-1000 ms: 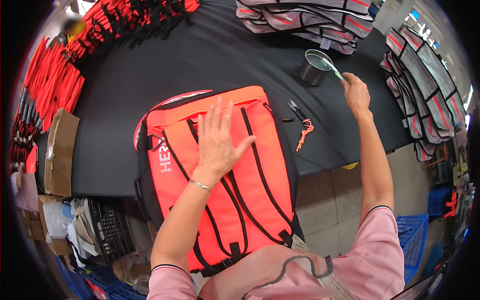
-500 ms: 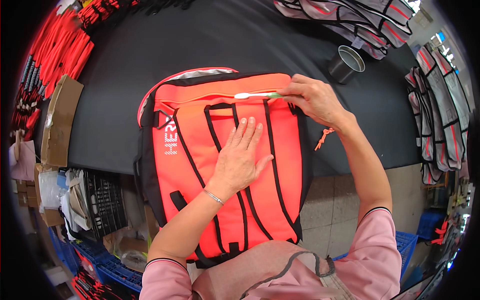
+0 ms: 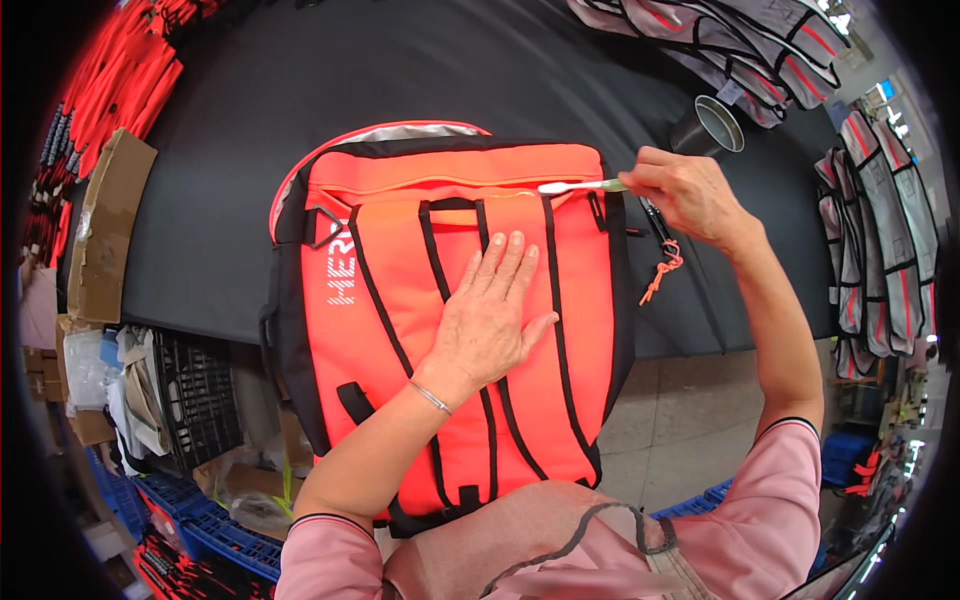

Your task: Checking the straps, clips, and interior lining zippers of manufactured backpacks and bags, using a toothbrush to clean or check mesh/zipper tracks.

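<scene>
A bright orange-red backpack (image 3: pixel 395 290) with black trim lies across the table edge, its strap side up and its top end away from me. My left hand (image 3: pixel 492 315) rests flat on the shoulder straps, fingers stretched out and holding nothing. In my right hand (image 3: pixel 690 193), past the bag's upper right corner, is a toothbrush (image 3: pixel 575 187) with a green and white handle. Its white end points left, over the bag near the top of the straps. An orange cord pull (image 3: pixel 662 272) hangs beside the bag's right side, below my right hand.
A dark metal cup (image 3: pixel 708 127) stands beyond my right hand. Grey bag pieces (image 3: pixel 720 45) with black edging lie at the far right. Red-orange pieces (image 3: pixel 125 75) are piled far left, beside a cardboard box (image 3: pixel 112 225). Blue crates (image 3: pixel 215 525) stand below the table.
My right hand has moved right with the toothbrush, drawing its white end toward the bag's right side. My left hand stays flat on the straps.
</scene>
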Motion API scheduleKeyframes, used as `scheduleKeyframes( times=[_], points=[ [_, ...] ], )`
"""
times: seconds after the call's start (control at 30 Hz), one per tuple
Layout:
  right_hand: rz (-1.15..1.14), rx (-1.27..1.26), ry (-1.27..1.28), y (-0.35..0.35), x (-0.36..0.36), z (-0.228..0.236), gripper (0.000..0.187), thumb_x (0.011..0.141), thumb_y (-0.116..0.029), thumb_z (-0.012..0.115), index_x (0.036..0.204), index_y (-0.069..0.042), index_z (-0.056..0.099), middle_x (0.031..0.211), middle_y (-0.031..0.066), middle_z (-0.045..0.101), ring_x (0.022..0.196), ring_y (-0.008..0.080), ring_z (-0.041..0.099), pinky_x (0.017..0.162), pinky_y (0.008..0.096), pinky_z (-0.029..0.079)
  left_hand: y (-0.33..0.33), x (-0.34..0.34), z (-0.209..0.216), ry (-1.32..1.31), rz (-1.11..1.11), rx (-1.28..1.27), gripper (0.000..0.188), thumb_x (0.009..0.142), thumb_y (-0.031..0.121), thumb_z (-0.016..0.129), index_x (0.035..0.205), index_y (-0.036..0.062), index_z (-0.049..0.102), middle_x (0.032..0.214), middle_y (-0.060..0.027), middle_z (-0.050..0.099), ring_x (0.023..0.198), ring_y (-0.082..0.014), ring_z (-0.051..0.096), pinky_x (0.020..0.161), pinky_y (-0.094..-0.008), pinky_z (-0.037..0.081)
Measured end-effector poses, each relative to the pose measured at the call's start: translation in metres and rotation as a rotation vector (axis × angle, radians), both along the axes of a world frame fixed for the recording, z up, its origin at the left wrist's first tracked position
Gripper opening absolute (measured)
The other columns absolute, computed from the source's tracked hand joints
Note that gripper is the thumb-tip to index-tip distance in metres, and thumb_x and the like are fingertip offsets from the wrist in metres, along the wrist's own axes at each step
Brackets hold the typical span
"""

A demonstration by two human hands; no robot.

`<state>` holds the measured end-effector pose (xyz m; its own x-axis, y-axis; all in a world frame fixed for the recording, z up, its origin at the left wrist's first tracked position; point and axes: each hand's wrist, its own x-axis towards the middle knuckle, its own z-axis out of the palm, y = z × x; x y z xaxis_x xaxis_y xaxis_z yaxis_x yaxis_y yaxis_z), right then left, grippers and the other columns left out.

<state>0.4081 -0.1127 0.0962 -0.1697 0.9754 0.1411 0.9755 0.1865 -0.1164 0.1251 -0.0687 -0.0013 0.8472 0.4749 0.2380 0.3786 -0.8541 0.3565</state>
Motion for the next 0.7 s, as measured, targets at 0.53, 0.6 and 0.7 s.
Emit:
scheduleKeyframes(
  times=[0.53,0.6,0.7],
  points=[
    [-0.021,0.003,-0.007,0.002,0.003,-0.005,0.012,0.086,-0.013,0.065,0.094,-0.005,0.068,0.081,0.008,0.054,0.068,0.0297,0.057,0.057,0.0388,0.043,-0.001,0.004,-0.002,-0.007,-0.005,0.0,0.079,0.087,0.042,0.067,0.147,0.0009,0.036,0.154,-0.0196,0.031,0.144,-0.0338,0.027,0.117,-0.0456,0.027],
    [0.002,0.017,0.064,0.001,0.003,-0.006,0.012,0.086,-0.013,0.065,0.095,-0.005,0.068,0.081,0.0081,0.054,0.068,0.0296,0.057,0.058,0.0388,0.044,0.0,0.003,-0.002,-0.002,-0.001,0.001,0.079,0.087,0.042,0.067,0.147,0.0009,0.036,0.154,-0.0197,0.032,0.144,-0.034,0.028,0.117,-0.0458,0.027],
    [-0.112,-0.057,0.022,-0.01,0.01,0.004,0.013,0.084,-0.011,0.066,0.096,-0.006,0.069,0.081,0.0072,0.055,0.069,0.0276,0.058,0.06,0.037,0.045,0.001,0.0,-0.003,-0.015,-0.007,0.004,0.078,0.088,0.042,0.066,0.147,0.0009,0.036,0.154,-0.0198,0.032,0.144,-0.0342,0.028,0.117,-0.0456,0.027]
  ],
)
